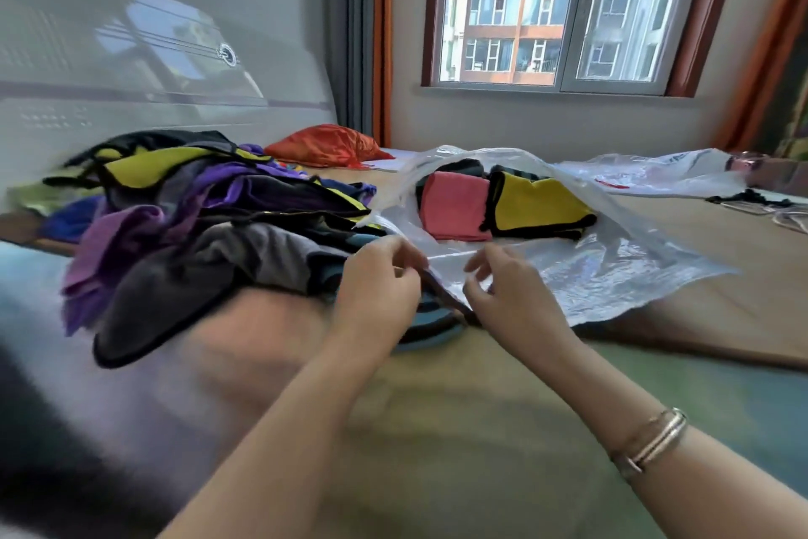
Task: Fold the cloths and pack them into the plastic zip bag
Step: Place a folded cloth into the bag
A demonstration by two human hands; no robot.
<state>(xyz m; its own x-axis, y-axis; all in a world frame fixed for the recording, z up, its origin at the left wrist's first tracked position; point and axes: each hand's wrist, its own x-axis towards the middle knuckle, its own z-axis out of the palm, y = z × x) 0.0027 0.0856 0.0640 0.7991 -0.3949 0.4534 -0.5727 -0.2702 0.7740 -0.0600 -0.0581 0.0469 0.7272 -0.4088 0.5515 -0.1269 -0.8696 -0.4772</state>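
A clear plastic zip bag (pixel 590 272) lies on the wooden surface ahead of me, its mouth toward me. Inside it sit a folded pink cloth (pixel 452 206) and a folded yellow cloth with black trim (pixel 540 206). My left hand (pixel 378 298) pinches the near left edge of the bag's mouth. My right hand (pixel 509 289) pinches the same edge a little to the right, fingers curled. A heap of unfolded cloths (pixel 188 223), purple, grey, yellow and black, lies to the left, touching the bag. A teal cloth (pixel 430 326) shows under my hands.
A red satin cushion (pixel 325 145) lies at the back by the curtain. A second clear plastic bag (pixel 656 173) and dark cords (pixel 752 202) lie at the far right. A white wall panel stands on the left, a window behind.
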